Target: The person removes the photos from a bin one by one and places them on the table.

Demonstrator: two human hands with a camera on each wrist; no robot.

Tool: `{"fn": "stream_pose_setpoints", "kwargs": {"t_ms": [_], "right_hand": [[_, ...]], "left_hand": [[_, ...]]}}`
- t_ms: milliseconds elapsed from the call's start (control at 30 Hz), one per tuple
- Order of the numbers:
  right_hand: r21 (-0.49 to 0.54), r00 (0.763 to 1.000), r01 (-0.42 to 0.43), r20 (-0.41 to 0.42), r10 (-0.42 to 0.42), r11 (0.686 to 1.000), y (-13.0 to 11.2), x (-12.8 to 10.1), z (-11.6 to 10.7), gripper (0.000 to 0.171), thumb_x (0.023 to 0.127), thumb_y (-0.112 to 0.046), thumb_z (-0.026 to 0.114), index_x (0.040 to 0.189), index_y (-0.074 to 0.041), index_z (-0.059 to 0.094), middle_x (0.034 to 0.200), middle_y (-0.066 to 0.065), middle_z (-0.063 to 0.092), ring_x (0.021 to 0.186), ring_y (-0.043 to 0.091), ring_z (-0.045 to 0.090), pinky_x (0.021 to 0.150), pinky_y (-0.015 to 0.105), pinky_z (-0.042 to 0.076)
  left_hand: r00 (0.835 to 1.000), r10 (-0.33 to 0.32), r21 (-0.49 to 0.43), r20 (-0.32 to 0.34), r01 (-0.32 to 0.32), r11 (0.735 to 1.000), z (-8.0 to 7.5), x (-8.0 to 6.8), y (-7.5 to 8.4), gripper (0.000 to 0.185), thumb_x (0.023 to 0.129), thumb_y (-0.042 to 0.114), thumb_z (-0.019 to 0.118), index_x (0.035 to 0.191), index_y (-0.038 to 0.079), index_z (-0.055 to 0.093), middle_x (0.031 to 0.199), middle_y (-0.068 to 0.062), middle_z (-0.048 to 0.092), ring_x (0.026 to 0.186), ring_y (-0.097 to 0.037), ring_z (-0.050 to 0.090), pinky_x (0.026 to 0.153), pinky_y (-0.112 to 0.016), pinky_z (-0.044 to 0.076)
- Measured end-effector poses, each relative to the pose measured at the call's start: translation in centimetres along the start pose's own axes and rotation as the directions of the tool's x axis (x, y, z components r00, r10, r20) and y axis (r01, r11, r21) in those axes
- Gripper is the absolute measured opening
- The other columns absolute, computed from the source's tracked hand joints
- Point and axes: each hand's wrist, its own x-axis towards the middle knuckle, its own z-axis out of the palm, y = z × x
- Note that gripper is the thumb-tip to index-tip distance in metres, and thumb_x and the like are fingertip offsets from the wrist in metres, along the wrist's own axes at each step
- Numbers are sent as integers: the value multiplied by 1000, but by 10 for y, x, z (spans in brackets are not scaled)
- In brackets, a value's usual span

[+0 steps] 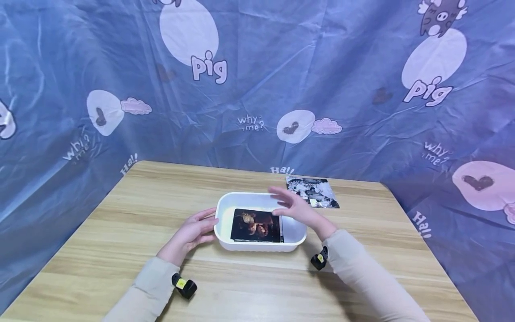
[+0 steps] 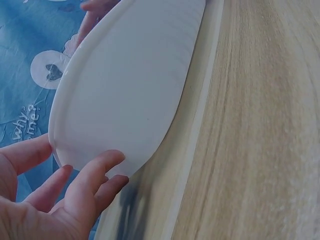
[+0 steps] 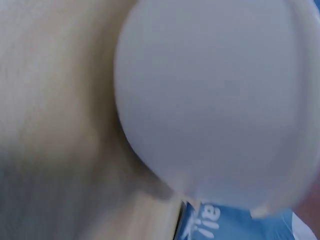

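Note:
A white plastic basin (image 1: pixel 257 247) with rounded ends stands on the table. A dark picture card (image 1: pixel 257 226) lies flat inside it, with the edge of something else showing under its right side. My left hand (image 1: pixel 197 230) is at the basin's left end. In the left wrist view its relaxed fingers (image 2: pixel 92 180) touch the rim and the outer wall. Over the basin's right part is my right hand (image 1: pixel 295 208), fingers spread and holding nothing that I can see. The right wrist view is blurred and shows mostly the basin's outer wall (image 3: pixel 210 100).
Behind the basin to the right, a black-and-white picture card (image 1: pixel 318 193) lies on the wooden table (image 1: pixel 249 286). A blue printed curtain (image 1: pixel 249 147) hangs along the table's far edge and both sides. Each sleeve carries a small black wrist camera (image 1: pixel 185 287).

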Motion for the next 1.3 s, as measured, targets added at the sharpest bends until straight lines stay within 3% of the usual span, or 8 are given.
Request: {"fn": "stream_pose_setpoints", "kwargs": {"t_ms": [167,333,533,700,900,1033,1200,1300], "right_hand": [[-159,996,-78,28,84,984,6,5,17,62,82,-18,76,137,-3,52,142,18,51,131,38,47,113,51,38],[-377,990,-129,12,144,917,16,9,29,63,79,-25,79,134,-3,55,138,18,55,129,38,49,111,51,40],[-516,988,-100,49,146,851,18,10,35,76,73,-21,84,134,8,50,138,26,51,130,41,45,114,51,36],[-605,985,-38,111,131,795,18,9,38,87,68,-24,88,136,10,45,138,27,46,129,41,44,113,51,37],[-674,991,0,101,93,738,25,7,43,88,64,-30,89,133,8,50,130,23,49,119,36,48,107,47,42],[-674,992,-29,69,101,738,25,8,44,86,63,-31,90,131,6,52,130,21,49,119,35,48,106,46,43],[-633,992,-99,-7,123,768,21,7,44,79,59,-28,91,122,2,55,125,17,55,118,31,52,107,44,43],[-583,994,-110,-50,99,805,20,7,45,73,58,-23,91,117,2,55,119,16,58,115,32,54,107,45,44]], "left_hand": [[1000,3,6,9,-3,1000,-2,0,0,62,94,11,60,149,3,32,147,-27,40,115,-28,62,86,-37,59],[1000,6,14,20,-6,1000,-3,0,-1,62,94,12,60,149,3,32,146,-27,41,111,-26,64,84,-34,60],[999,27,17,45,-28,999,-3,0,0,63,93,8,59,149,0,30,146,-29,40,111,-28,64,83,-35,61],[998,34,38,58,-36,999,-4,1,1,63,94,8,58,149,0,28,146,-31,39,113,-30,63,84,-36,61],[999,28,58,42,-31,998,-5,-4,-3,63,94,11,60,149,2,31,146,-29,40,114,-29,63,83,-37,61],[998,44,57,55,-47,997,-5,-5,-2,62,94,9,58,149,-1,29,145,-31,40,115,-32,62,85,-38,60],[996,60,69,61,-64,996,-2,-5,2,61,94,5,57,147,-4,28,143,-35,39,115,-37,61,86,-41,60],[997,60,71,40,-63,996,-1,-6,1,62,92,3,57,147,-5,29,142,-35,40,114,-37,62,84,-41,60]]}}
